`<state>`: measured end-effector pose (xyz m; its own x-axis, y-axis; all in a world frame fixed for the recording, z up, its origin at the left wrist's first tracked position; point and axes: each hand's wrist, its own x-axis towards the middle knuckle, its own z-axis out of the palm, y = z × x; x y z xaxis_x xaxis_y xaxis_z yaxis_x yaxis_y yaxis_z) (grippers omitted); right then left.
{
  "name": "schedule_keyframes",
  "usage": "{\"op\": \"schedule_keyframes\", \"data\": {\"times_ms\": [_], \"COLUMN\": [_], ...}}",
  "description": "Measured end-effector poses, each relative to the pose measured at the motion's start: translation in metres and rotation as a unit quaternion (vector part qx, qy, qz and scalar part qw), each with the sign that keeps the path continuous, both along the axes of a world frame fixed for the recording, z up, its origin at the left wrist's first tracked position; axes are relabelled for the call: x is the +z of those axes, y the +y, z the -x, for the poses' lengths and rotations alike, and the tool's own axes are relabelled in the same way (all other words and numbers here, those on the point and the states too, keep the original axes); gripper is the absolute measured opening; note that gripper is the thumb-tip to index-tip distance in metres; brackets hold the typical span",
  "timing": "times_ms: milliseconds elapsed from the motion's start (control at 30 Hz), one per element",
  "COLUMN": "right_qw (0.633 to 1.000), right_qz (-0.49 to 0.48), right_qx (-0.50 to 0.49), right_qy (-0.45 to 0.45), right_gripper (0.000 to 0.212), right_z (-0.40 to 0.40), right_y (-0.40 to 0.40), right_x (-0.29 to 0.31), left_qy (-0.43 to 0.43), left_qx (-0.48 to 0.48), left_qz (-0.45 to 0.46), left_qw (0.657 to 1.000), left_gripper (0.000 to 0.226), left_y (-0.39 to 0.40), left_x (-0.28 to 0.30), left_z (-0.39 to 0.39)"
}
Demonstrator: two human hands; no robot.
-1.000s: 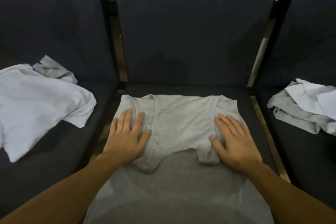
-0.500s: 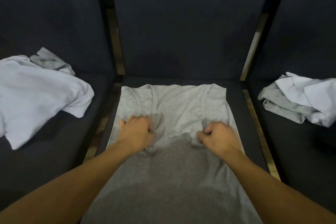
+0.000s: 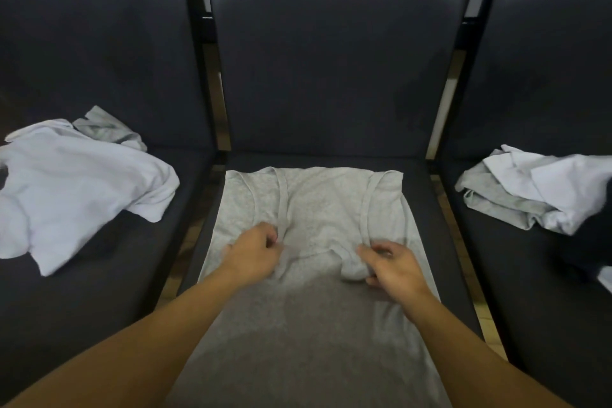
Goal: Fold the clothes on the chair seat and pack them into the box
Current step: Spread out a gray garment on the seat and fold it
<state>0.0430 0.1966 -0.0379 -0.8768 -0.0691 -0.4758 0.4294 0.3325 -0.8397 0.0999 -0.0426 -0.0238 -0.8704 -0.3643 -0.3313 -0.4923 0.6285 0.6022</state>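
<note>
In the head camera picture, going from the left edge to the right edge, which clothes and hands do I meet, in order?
White shirt on the left seat → left hand → gray tank top on the middle seat → right hand → pile of gray and white clothes on the right seat.

In front of you the grey tank top [image 3: 318,209] lies flat on the middle chair seat [image 3: 427,195], with its top part folded down toward you, so the straps and neckline point to your side. The lower, darker grey part runs down out of the picture. On the left seat you see a crumpled white shirt [image 3: 73,189] with a small grey garment [image 3: 106,129] touching its far edge. On the right seat lies a loose pile: a white cloth [image 3: 546,175] on top of a grey cloth [image 3: 496,205].
</note>
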Motion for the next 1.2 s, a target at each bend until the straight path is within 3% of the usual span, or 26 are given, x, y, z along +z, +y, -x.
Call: {"op": "schedule_keyframes", "data": {"times_ms": [67,167,200,300,367,433,500,567,633,700,767,833,900,1067,1200], "right_qw": [1.000,1.000,1.000,0.999,0.999,0.998,0.997,0.995,0.985,0.969,0.960,0.945,0.912,0.849,0.851], "right_qz": [-0.014,0.000,0.006,0.015,0.003,-0.011,-0.004,-0.003,-0.066,-0.131,-0.170,-0.227,-0.293,-0.384,-0.371], "right_qx": [0.010,0.024,0.026,0.037,0.053,0.064,0.075,0.099,0.155,0.183,0.160,0.169,0.203,0.228,0.206], "right_qy": [-0.011,-0.005,-0.004,-0.005,0.008,0.026,0.026,0.011,0.039,0.106,0.152,0.166,0.201,0.281,0.311], "right_gripper": [0.024,0.036,0.037,0.036,0.037,0.036,0.038,0.036,0.035,0.029,0.018,0.046,0.066,0.084,0.072], "right_z": [0.005,0.005,0.005,0.005,0.004,0.003,0.002,0.001,0.000,-0.002,-0.005,-0.010,-0.018,-0.013,0.007], "right_y": [0.000,-0.001,0.000,0.005,0.008,0.009,0.013,0.018,0.025,0.029,0.033,0.035,0.035,0.036,0.034], "right_x": [-0.002,0.001,0.002,0.003,0.001,0.002,0.006,0.009,0.009,0.003,-0.003,-0.010,-0.017,-0.044,-0.045], "left_qy": [0.061,0.102,0.094,0.035,-0.015,-0.020,0.008,0.025,0.046,0.072,0.051,0.007,-0.007,-0.069,-0.031], "left_qx": [0.072,0.158,0.164,0.084,0.009,-0.020,-0.001,0.013,-0.023,-0.082,-0.145,-0.182,-0.202,-0.197,-0.088], "left_qz": [-0.190,-0.417,-0.433,-0.295,-0.229,-0.254,-0.369,-0.408,-0.301,-0.123,-0.017,0.072,0.154,0.232,0.256], "left_qw": [0.977,0.889,0.881,0.951,0.973,0.967,0.930,0.913,0.952,0.986,0.988,0.981,0.967,0.950,0.962], "left_gripper": [0.018,0.007,0.010,0.004,0.018,0.025,0.015,0.028,0.028,0.026,0.056,0.073,0.064,0.072,0.081], "left_y": [0.000,-0.010,-0.015,-0.028,-0.031,-0.032,-0.031,-0.034,-0.040,-0.050,-0.059,-0.062,-0.063,-0.060,-0.061], "left_x": [0.017,0.042,0.046,0.036,0.030,0.030,0.037,0.044,0.036,0.022,0.005,-0.010,-0.020,-0.026,-0.032], "left_z": [0.001,-0.003,-0.007,-0.021,-0.027,-0.028,-0.028,-0.027,-0.025,-0.026,-0.027,-0.026,-0.024,-0.019,-0.023]}}
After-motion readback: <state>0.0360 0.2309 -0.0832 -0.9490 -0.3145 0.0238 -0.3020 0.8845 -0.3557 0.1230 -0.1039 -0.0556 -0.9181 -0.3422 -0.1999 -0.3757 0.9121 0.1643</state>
